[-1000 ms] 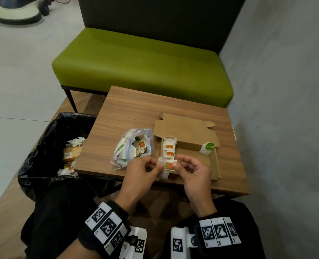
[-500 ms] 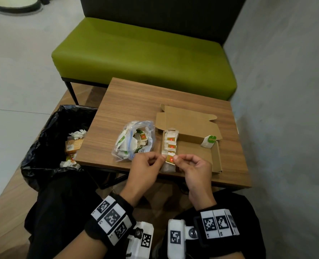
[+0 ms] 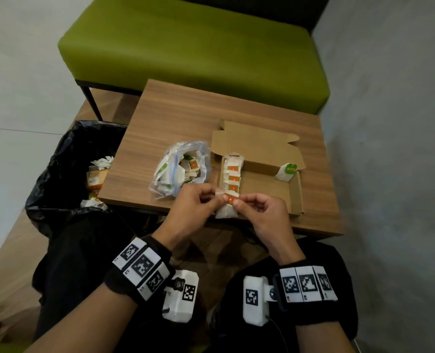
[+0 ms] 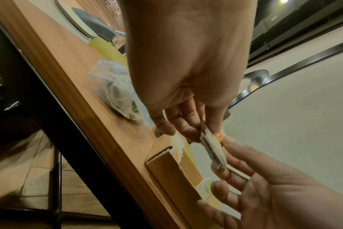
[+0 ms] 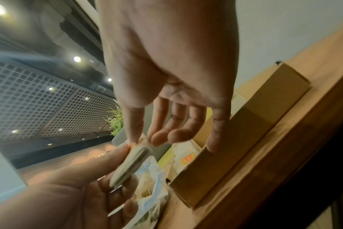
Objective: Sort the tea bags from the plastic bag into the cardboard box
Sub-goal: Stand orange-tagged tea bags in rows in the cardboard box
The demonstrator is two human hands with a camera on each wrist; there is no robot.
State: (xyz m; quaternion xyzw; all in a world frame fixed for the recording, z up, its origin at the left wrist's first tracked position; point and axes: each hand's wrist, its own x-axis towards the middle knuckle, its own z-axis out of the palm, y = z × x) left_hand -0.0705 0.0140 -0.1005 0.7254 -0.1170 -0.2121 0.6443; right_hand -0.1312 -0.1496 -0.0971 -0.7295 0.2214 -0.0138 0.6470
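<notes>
Lower centre of frame: an orange-tagged tea bag [image 3: 227, 208] is pinched by left hand [image 3: 193, 207] and right hand [image 3: 261, 212]; placement behind the row in the cardboard box [image 3: 269, 186] is judged next.

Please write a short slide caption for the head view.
Both hands, left hand and right hand, pinch an orange-tagged tea bag over the cardboard box.

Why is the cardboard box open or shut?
Open. The cardboard box has its lid flap folded back, so the row of orange-tagged tea bags inside shows, plus one green-tagged tea bag at the far corner.
</notes>
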